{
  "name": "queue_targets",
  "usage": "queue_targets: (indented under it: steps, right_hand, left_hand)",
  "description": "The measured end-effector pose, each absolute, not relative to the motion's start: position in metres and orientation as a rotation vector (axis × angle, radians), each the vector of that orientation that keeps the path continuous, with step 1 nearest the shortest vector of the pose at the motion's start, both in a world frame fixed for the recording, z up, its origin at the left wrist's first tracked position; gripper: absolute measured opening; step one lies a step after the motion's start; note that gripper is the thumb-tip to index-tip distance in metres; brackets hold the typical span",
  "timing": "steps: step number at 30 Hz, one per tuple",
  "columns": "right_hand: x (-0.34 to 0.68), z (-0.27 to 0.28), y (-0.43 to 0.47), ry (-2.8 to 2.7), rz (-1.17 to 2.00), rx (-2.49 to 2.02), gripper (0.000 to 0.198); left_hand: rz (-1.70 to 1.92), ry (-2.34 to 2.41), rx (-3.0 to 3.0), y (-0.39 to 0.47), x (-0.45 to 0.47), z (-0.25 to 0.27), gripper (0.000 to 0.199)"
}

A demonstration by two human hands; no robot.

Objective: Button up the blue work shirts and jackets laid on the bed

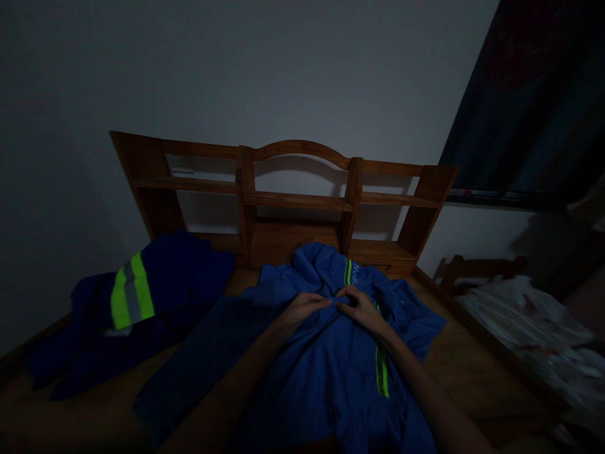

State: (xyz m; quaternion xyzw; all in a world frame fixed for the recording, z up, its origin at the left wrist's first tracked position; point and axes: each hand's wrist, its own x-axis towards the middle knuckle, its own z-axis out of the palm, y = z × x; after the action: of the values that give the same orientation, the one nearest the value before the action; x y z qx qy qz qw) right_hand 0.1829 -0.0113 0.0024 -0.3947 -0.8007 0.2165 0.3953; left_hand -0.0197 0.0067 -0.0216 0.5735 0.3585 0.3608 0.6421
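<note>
One blue reflective-striped work shirt (326, 366): lies spread on the wooden desktop (460, 356), rumpled, not folded. Left hand (303, 309) pinches its front cloth; right hand (360, 310) curls narrowly against it, grip too dim to tell.

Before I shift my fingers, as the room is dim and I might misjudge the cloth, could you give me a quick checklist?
1. Left hand on the blue garment: ok, touching it.
2. Right hand on the same garment: ok, touching it.
3. Garment smooth: not ok, it is wrinkled and bunched.
4. Other clothing, with the wide reflective band, clear of both hands: ok, off to the left.
5. Firm grip by both hands: cannot tell, too dark.
</note>
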Motion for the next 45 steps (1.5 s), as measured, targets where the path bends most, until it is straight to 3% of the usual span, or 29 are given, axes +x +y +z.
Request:
queue_targets:
  steps: [16, 32, 45]
  right_hand:
    - [0.183, 0.004, -0.012, -2.001, 0.590, -0.997, 0.014]
    - [0.185, -0.001, -0.010, -1.919, 0.533, -1.107, 0.019]
    - [0.181, 0.004, -0.017, -1.880, 0.360, -1.178, 0.015]
  left_hand:
    - [0.849, 0.864, 1.293, 0.003, -0.017, -0.019, 0.042]
    - [1.252, 1.053, 1.902, -0.009, -0.010, -0.006, 0.023]
    - [1.246, 1.056, 2.129, -0.025, -0.003, 0.004, 0.022]
